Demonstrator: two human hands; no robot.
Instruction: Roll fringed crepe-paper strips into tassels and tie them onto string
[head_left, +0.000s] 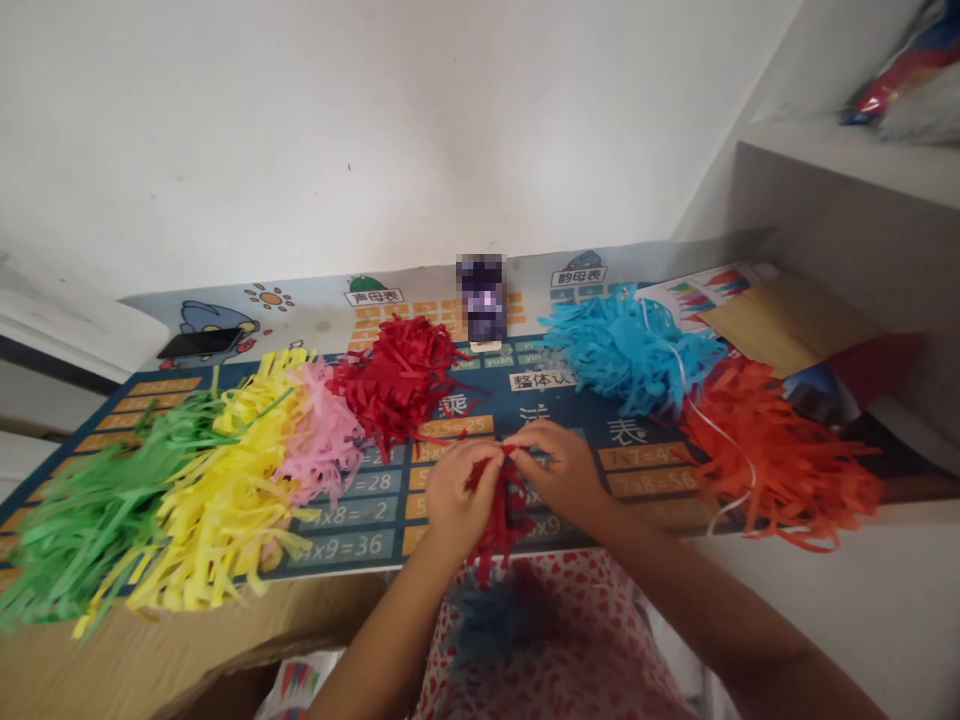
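Note:
A red paper tassel (495, 530) hangs down between my hands over the table's front edge. My left hand (457, 487) pinches its top end from the left side. From the right, my right hand (556, 467) pinches the same top, fingertips almost meeting the left ones. The fringe strips dangle below, partly behind my left hand. A pile of red fringed paper (401, 375) lies just beyond, to the left. Some blue fringed paper (495, 615) rests on my lap beneath the tassel.
Pink (322, 430), yellow (232, 480) and green fringe piles (127, 490) cover the left side. Blue (630, 350) and orange piles (780, 450) lie right, with a white string (709, 420) across them. A phone (486, 300) stands against the wall; a dark flat device (201, 344) lies far left.

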